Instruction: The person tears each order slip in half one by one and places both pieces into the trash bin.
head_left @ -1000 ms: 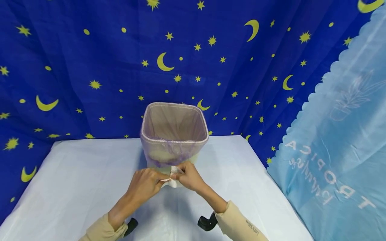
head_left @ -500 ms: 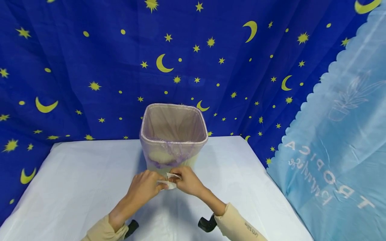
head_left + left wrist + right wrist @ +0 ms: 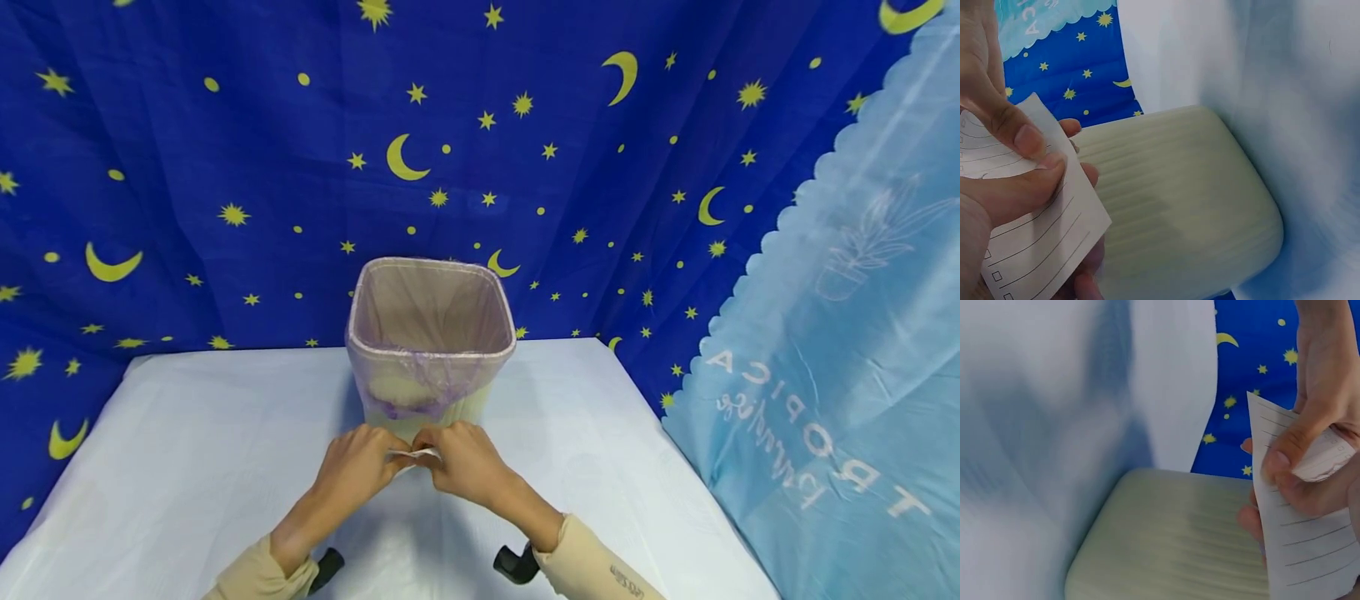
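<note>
A small sheet of lined paper with checkboxes is held between both hands in front of the bin. My left hand pinches it from the left, and my right hand pinches it from the right. In the left wrist view the two thumbs nearly meet on the paper, with fingertips behind it. A ragged edge shows on the paper beside the thumbs in the right wrist view. Behind the hands stands a cream waste bin, its rim covered by a translucent purple bin bag.
The bin stands upright on a white-covered table. A dark blue curtain with moons and stars hangs behind, and a light blue cloth hangs on the right. Black wrist-worn pieces show under the sleeves.
The hands have come slightly nearer the body and turned, and the right knuckles now face up. Less of the paper shows between them. The bin has stayed in place.
</note>
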`<state>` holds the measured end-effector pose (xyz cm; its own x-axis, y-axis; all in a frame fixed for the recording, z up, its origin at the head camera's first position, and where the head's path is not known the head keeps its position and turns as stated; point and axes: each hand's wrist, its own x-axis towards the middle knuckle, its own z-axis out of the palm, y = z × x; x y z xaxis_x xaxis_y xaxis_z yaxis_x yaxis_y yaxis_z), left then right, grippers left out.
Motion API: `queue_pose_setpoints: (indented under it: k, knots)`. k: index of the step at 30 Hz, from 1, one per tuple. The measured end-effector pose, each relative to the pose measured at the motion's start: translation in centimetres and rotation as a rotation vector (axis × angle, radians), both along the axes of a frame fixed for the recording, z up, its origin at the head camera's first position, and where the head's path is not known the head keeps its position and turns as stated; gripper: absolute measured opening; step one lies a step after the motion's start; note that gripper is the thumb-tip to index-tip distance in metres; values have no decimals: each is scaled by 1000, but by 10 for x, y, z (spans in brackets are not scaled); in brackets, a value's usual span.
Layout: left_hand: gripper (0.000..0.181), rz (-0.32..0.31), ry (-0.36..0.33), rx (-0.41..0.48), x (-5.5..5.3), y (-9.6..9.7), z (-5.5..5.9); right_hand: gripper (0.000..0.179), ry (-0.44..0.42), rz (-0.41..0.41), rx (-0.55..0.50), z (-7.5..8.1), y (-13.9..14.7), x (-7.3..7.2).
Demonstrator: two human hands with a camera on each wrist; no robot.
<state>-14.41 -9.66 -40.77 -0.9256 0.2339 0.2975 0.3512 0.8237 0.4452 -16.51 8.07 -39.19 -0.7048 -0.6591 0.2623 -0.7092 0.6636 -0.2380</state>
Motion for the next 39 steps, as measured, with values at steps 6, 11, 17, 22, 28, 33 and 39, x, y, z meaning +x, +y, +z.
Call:
queue_pose_setpoints:
  k: [6,11,17,22,28,33,39]
  knots:
    - [8,-7,52,2,1,0,-1,13,81,-10,3,-1,0,1]
    - [8,-27,135,-1,2,-1,-2,17,30,-42,-93,-1,1,0]
    - [10,-60,200,19,2,-3,-2,19,-90,-52,-236,-3,2,-4]
    - [11,-69,223,21,3,-3,-2,21,-194,-13,-332,-7,3,-7]
    - [13,-76,222,32,2,-2,-3,22,-294,10,-441,-12,5,-11]
    - [18,-69,233,55,4,-2,-3,17,-391,-4,-514,-15,7,-12]
    - [19,-72,254,74,4,0,-5,8,-485,-50,-573,-16,8,-15]
